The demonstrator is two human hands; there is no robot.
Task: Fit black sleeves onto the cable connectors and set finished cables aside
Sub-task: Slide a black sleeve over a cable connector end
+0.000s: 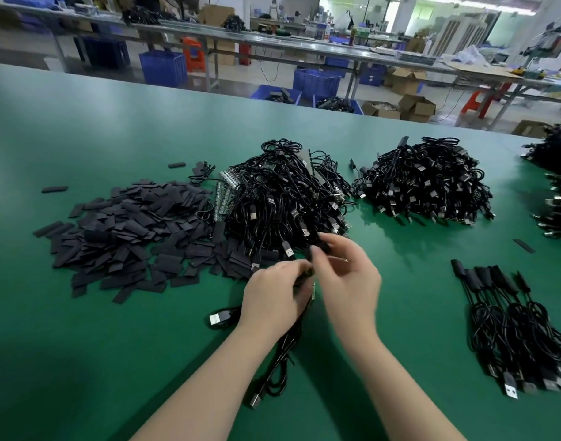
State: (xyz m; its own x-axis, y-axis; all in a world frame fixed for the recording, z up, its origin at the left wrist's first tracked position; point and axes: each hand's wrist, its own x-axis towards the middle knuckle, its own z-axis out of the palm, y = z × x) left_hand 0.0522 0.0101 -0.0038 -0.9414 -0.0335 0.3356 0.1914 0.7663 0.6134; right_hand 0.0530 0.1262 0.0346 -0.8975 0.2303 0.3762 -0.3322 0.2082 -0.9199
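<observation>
The green tabletop [113, 313] carries a heap of cables [288, 198], with the flat pile of black sleeves [129, 230] to its left. In front of the heap, the left hand [274, 300] grips one cable [282, 354]. The right hand [346, 281], just beside it, pinches a black sleeve [320, 248] at the fingertips.
</observation>
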